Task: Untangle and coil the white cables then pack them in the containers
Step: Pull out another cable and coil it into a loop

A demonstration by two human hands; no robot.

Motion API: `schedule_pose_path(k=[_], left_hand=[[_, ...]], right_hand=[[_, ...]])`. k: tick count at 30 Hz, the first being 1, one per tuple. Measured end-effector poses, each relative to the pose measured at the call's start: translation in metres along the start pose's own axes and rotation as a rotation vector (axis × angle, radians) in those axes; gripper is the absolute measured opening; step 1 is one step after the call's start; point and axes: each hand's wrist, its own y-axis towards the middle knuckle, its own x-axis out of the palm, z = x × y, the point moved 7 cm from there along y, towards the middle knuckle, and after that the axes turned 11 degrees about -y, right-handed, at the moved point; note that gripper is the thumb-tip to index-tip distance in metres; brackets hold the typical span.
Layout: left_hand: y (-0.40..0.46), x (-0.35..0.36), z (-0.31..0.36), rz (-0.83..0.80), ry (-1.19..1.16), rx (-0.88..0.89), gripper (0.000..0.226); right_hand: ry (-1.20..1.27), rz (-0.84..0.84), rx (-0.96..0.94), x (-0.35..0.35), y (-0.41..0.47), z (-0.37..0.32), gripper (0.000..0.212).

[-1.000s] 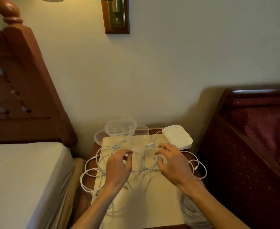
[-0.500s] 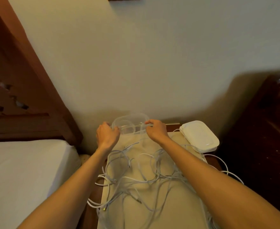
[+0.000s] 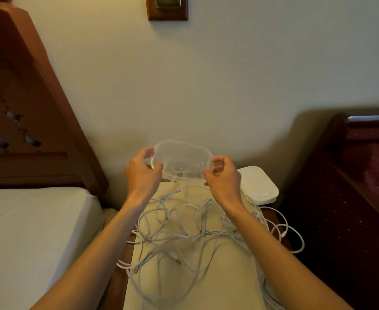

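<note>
While held aloft – clear container (image 3: 183,161) | between left hand (image 3: 142,174) – right hand (image 3: 223,181)

Clear, glossy plastic container (image 3: 183,161). Behind it, matt painted wall (image 3: 228,74). Below it, smooth white plastic-sheathed cables (image 3: 184,233) on matt cream cloth (image 3: 217,276). Left of it, polished dark wood headboard (image 3: 27,108).

A clear, rounded-rectangular plastic container (image 3: 182,161) is held raised and tilted above the far end of the table. White thin cables (image 3: 184,233) are spread in a loose tangle below it, some loops hanging over the edges.
</note>
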Motion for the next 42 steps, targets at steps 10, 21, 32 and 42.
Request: schedule_pose_path(k=[10, 21, 32, 42], left_hand=[[-0.201, 0.01, 0.024, 0.017, -0.233, -0.209, 0.046], [-0.255, 0.047, -0.03, -0.37, -0.046, -0.398, 0.044], [-0.252, 0.087, -0.069, -0.519, 0.337, -0.333, 0.025], [-0.256, 0.107, -0.068, -0.562, 0.353, -0.323, 0.03]], right_hand=[[0.136, -0.114, 0.328, -0.087, -0.181, 0.084, 0.05], [-0.653, 0.142, 0.015, -0.143, -0.192, 0.124, 0.022], [-0.821, -0.167, 0.135, -0.144, -0.162, 0.176, 0.024], [-0.796, -0.152, 0.148, -0.168, -0.161, 0.187, 0.028]])
